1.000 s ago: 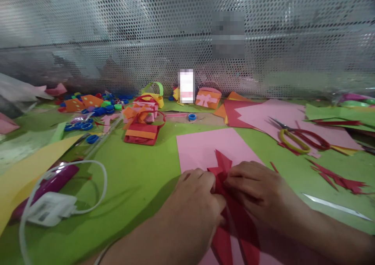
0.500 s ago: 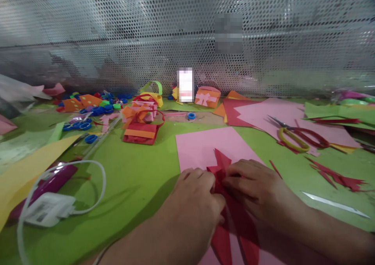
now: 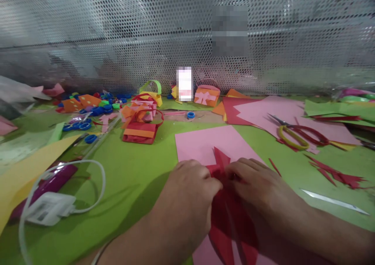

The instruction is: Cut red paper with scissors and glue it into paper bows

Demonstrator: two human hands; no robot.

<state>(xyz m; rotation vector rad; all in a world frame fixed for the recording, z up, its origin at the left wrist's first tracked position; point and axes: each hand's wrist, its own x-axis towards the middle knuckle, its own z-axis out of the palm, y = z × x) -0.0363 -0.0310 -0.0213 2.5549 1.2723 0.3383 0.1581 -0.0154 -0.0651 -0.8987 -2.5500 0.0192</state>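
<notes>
A red folded-paper bow with long tails lies over a pink paper sheet. My left hand is closed on the bow's left side, its thumb and fingers pinching the red paper. From the right, my right hand grips the bow near its centre with curled fingers. Both hands hide most of the middle of the bow; one pointed tip shows above them and the tails spread below toward me.
Scissors with yellow and red handles lie on paper at right, near red scraps and a blade. Small paper bags stand behind. At left are a white charger with cable and a purple object. A perforated metal panel rises behind.
My left hand has shifted slightly left and up, and more of the red tails shows beside it. My right hand stays on the bow, nearly in place.
</notes>
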